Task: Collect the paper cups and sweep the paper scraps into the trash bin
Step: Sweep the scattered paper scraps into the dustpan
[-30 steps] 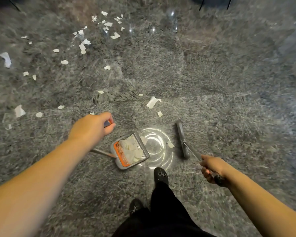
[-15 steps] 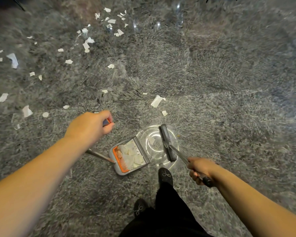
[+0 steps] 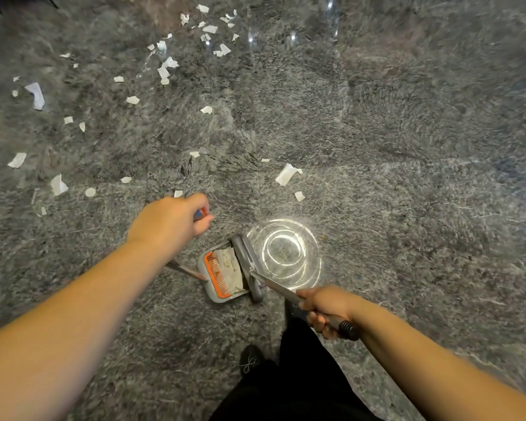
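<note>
A grey dustpan [image 3: 213,294] with an orange comb edge stands on the dark stone floor and holds white paper scraps [image 3: 230,267]. My left hand [image 3: 170,221] grips the top of its long handle. My right hand [image 3: 324,308] grips the broom handle near its black end. The grey broom head [image 3: 246,264] lies right at the dustpan's mouth. Several white paper scraps [image 3: 286,174] lie scattered on the floor ahead and to the left. No paper cup or trash bin is in view.
A bright round light reflection [image 3: 286,250] shines on the glossy floor beside the dustpan. My black shoe [image 3: 249,360] and dark trouser legs stand just below the pan. More scraps [image 3: 164,68] are spread toward the far left.
The broom head has swept left across the bright reflection up to the dustpan's mouth, carrying the loose scraps there into the pan. My left hand has kept the dustpan in place.
</note>
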Motion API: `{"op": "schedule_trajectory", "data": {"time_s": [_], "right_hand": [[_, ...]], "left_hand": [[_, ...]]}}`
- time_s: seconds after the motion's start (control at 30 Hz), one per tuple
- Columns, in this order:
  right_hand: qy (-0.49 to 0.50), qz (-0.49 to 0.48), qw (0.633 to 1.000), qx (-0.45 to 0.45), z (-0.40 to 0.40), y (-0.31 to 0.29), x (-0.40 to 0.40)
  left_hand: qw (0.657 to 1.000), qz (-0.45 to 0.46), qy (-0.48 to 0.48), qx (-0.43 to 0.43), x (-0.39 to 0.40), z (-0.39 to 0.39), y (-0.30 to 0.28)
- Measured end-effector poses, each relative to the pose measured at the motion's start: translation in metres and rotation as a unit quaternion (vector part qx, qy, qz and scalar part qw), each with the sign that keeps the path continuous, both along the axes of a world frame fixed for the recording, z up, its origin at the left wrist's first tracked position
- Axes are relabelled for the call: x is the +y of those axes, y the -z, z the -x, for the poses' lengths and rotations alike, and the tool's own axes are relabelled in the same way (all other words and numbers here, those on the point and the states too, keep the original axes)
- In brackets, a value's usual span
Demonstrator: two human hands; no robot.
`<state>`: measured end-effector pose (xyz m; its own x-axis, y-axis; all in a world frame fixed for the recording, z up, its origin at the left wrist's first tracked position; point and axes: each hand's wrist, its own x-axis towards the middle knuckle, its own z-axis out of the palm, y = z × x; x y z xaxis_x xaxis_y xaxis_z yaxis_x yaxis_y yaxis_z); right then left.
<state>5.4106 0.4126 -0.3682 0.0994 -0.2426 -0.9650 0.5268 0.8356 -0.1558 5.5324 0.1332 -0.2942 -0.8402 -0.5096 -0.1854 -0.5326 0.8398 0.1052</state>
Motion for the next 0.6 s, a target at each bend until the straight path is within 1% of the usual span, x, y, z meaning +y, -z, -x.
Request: {"op": "schedule_trajectory", "data": {"time_s": [0.23,0.43,0.6], "right_hand": [[-0.016,0.02,0.999,0.03,0.0,-0.023,0.021],[0.064,0.009,0.995,0.074,0.023,-0.029,0.04],[0.098,-0.003,0.988,0.122,0.062,-0.025,0.057]], "left_hand": [[1.0,-0.003,-0.005,0.009,0.005,-0.004,-0.003],[0.998,-0.037,-0.025,0.035,0.011,0.009,-0.006],[0.997,-0.064,-0.031,0.042,0.018,0.043,-0.008]]}}
